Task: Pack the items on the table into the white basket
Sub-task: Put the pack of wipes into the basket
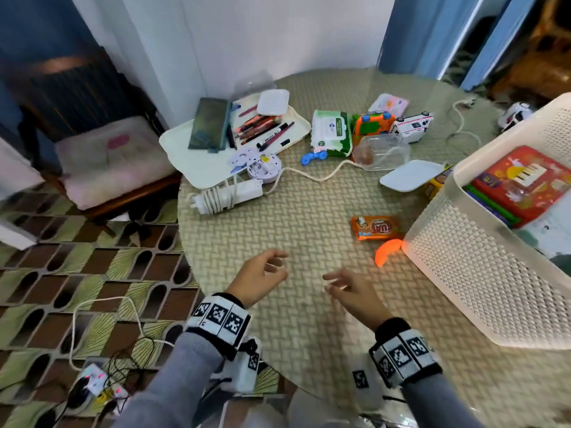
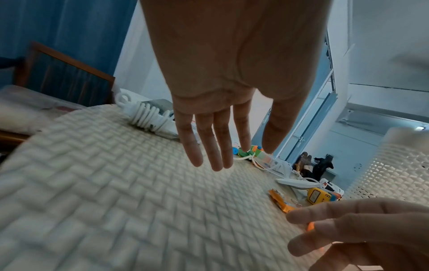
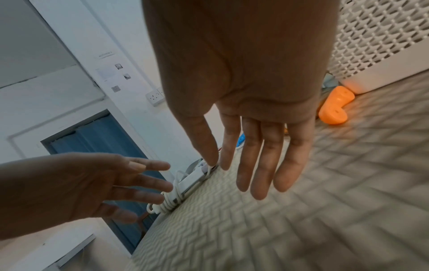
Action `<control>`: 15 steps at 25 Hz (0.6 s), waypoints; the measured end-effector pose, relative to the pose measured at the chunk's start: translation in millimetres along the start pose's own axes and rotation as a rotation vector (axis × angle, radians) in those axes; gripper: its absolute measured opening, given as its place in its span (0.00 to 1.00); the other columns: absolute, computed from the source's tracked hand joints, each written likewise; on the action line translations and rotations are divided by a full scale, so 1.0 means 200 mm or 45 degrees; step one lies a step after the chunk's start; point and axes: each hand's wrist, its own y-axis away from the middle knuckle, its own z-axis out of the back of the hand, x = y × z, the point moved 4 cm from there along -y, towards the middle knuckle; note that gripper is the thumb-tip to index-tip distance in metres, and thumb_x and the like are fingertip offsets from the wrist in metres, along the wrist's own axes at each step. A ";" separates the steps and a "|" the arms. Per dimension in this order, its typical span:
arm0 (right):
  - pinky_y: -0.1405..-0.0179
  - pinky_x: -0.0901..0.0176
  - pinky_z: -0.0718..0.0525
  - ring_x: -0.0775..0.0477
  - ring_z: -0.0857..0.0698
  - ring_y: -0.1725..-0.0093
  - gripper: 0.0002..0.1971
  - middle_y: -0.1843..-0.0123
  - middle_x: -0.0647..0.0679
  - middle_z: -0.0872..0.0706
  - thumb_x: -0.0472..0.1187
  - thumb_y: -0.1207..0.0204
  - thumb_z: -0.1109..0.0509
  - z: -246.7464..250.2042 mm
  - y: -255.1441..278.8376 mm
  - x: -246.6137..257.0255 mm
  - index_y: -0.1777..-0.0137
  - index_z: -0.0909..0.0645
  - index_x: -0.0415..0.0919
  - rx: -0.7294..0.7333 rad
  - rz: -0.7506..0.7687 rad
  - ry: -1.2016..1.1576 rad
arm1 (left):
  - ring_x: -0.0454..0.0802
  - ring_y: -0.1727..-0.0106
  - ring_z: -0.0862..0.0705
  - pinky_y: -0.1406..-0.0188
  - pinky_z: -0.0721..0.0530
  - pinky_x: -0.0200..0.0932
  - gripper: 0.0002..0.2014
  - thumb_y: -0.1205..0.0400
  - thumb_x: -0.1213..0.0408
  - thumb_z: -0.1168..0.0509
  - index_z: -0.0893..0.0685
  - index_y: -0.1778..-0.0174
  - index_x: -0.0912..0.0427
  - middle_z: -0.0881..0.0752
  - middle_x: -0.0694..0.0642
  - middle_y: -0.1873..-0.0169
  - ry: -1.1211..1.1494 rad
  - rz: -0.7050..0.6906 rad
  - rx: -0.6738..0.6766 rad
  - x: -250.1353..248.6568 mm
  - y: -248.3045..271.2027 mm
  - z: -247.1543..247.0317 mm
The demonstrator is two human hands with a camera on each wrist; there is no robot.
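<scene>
The white lattice basket (image 1: 457,273) stands at the table's right side, with a red book (image 1: 522,180) lying inside it. Beside its near corner lie an orange snack packet (image 1: 375,227) and an orange curved toy piece (image 1: 387,251). Both hands hover empty over the near middle of the table, palms facing each other. My left hand (image 1: 262,278) has relaxed fingers (image 2: 209,146). My right hand (image 1: 349,288) is open too, its fingers (image 3: 267,155) straight, left of the orange toy piece (image 3: 336,108).
Farther back lie a coiled white power strip (image 1: 228,196), a white tray (image 1: 182,146) with pens and a dark phone, a wet-wipes pack (image 1: 330,132), toy vehicles (image 1: 411,125), a clear container (image 1: 383,151) and a white lid (image 1: 411,174). A chair (image 1: 102,162) stands at the left.
</scene>
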 end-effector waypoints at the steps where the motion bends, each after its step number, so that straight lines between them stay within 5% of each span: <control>1: 0.64 0.65 0.21 0.48 0.15 0.59 0.08 0.51 0.42 0.13 0.37 0.23 0.30 0.02 -0.03 0.00 0.50 0.17 0.52 -0.003 0.000 -0.005 | 0.44 0.47 0.19 0.56 0.21 0.28 0.15 0.19 0.66 0.33 0.19 0.36 0.53 0.18 0.52 0.46 -0.002 -0.019 -0.003 -0.03 -0.04 0.00; 6: 0.62 0.66 0.21 0.47 0.14 0.53 0.08 0.51 0.44 0.13 0.37 0.23 0.31 0.08 -0.16 0.07 0.47 0.16 0.47 -0.018 -0.037 0.017 | 0.41 0.53 0.20 0.58 0.22 0.25 0.14 0.19 0.68 0.34 0.18 0.38 0.56 0.17 0.52 0.50 0.018 -0.078 0.010 -0.13 -0.26 0.02; 9: 0.69 0.74 0.22 0.49 0.14 0.58 0.09 0.50 0.40 0.12 0.34 0.22 0.33 0.11 -0.28 0.14 0.45 0.17 0.42 -0.068 -0.091 -0.060 | 0.42 0.55 0.20 0.59 0.22 0.27 0.12 0.19 0.69 0.34 0.17 0.40 0.56 0.18 0.51 0.54 0.023 -0.087 0.038 -0.17 -0.41 0.06; 15: 0.73 0.73 0.21 0.51 0.18 0.67 0.13 0.54 0.39 0.14 0.26 0.21 0.41 0.15 -0.58 0.29 0.42 0.19 0.32 -0.227 -0.208 -0.250 | 0.43 0.56 0.20 0.59 0.23 0.28 0.09 0.19 0.70 0.34 0.18 0.44 0.57 0.18 0.51 0.57 0.113 -0.066 0.082 -0.22 -0.83 0.18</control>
